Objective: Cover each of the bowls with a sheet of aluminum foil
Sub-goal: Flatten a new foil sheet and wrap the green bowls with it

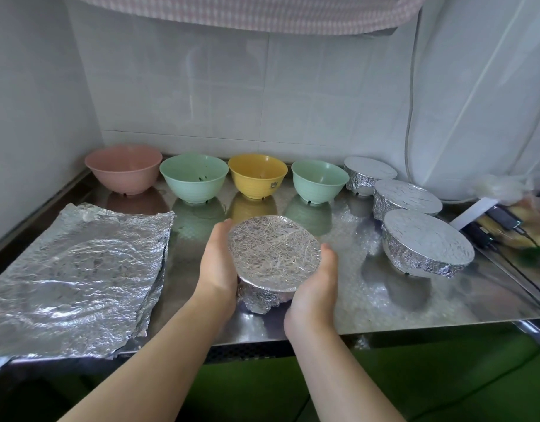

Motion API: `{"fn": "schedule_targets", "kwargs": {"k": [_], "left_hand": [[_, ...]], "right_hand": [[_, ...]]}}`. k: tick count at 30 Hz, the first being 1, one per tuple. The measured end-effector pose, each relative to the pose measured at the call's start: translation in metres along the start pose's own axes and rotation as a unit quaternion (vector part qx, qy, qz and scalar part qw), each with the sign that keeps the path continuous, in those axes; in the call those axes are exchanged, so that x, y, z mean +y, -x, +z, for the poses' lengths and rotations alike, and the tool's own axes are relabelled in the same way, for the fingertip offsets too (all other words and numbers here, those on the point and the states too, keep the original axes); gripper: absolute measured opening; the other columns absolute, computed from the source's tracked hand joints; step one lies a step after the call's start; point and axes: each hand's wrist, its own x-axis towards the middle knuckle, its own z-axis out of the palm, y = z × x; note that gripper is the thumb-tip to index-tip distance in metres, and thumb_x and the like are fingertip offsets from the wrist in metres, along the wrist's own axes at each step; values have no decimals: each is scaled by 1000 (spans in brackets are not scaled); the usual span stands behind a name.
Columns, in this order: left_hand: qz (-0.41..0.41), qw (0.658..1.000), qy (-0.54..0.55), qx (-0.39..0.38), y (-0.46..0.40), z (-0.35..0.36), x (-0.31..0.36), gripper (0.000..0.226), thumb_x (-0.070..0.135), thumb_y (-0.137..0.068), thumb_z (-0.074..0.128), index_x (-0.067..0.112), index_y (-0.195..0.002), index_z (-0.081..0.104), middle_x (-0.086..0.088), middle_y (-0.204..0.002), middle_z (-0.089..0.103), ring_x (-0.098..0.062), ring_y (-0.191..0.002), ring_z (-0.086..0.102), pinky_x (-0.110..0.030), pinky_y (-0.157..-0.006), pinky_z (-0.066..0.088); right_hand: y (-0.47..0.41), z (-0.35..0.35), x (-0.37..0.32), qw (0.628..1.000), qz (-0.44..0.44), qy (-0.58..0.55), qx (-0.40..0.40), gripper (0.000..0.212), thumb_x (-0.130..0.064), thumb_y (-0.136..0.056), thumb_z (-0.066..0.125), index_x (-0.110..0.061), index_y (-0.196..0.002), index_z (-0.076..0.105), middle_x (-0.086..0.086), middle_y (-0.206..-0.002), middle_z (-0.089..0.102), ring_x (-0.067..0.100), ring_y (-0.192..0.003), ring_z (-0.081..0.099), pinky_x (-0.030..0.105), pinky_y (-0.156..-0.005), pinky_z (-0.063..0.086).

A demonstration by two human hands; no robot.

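A foil-covered bowl (273, 254) sits near the front of the steel counter, held between both hands. My left hand (217, 269) cups its left side and my right hand (317, 287) cups its right side, fingers curled under the rim and hidden. Along the back wall stand uncovered bowls: a pink bowl (124, 169), a green bowl (194, 176), a yellow bowl (258, 175) and a second green bowl (319, 181). Three foil-covered bowls (427, 239) line up at the right. A stack of crinkled foil sheets (77, 278) lies at the left.
The steel counter (369, 296) ends in a front edge just below my hands. At the far right lie a white box (475, 213), dark devices and cables (503, 220). A white cord (410, 117) hangs down the wall. Tiled walls close the back and left.
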Motion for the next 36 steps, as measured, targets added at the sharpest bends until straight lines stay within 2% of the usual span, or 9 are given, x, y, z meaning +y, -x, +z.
{"fn": "schedule_targets", "kwargs": {"k": [3,8,12,17,24,27,30,33,36], "left_hand": [[1,1000,17,4,3,0,-3,51,47,-104,44,12,-126,74,-10,-118,78,-31,-114,73,-54,-115,45],[12,1000,5,-11,10,0,-7,51,48,-106,42,13,-122,74,-11,-116,78,-30,-109,75,-49,-103,53],[41,998,-38,12,10,-7,-2,44,50,-102,47,18,-98,77,-9,-104,79,-28,-99,75,-47,-95,55],[69,996,-46,37,-8,-9,14,42,47,-100,57,22,-131,69,-2,-128,74,-20,-116,71,-45,-106,52],[44,993,-103,-32,-5,-2,16,42,45,-99,53,17,-116,78,-12,-113,79,-31,-106,75,-51,-106,52],[41,992,-114,-20,-5,-7,11,49,54,-95,51,18,-113,78,-14,-114,78,-41,-99,74,-48,-91,52],[60,991,-123,7,-12,-15,10,46,55,-92,55,21,-114,78,-10,-112,76,-31,-94,73,-38,-77,53],[82,991,-107,24,-18,-14,17,37,45,-100,55,24,-125,73,3,-119,77,-20,-115,71,-39,-95,54],[62,993,-104,-7,-22,-8,18,46,48,-96,56,20,-126,74,0,-124,77,-21,-118,71,-49,-113,47]], "right_hand": [[-4,1,0,1000,12,0,-2,40,-47,-107,49,-21,-121,75,2,-111,81,25,-107,76,37,-82,60],[-18,-1,-13,998,36,37,-27,37,-54,-103,55,-24,-110,75,3,-104,82,27,-100,75,36,-74,55],[-26,-9,-24,997,14,63,-50,42,-51,-107,48,-21,-108,77,3,-98,82,29,-103,77,37,-83,56],[-4,-23,-15,995,-29,66,-62,42,-52,-104,44,-28,-113,78,0,-111,81,23,-110,74,42,-95,56],[1,-13,7,993,-63,88,-51,60,-74,-79,53,-38,-123,72,-8,-124,76,21,-123,68,56,-112,49],[-9,-9,1,995,-46,80,-34,61,-71,-79,56,-31,-122,74,-6,-121,78,21,-121,70,52,-114,48],[-15,-9,-14,995,-24,91,-35,41,-54,-102,51,-24,-116,75,1,-113,81,27,-116,72,42,-105,51],[-15,-13,-17,994,-38,94,-34,37,-46,-107,44,-31,-105,78,0,-107,81,23,-107,75,48,-102,55],[-8,-14,-4,995,-47,85,-32,49,-66,-89,51,-39,-123,74,-5,-123,77,23,-120,70,59,-111,49]]}}
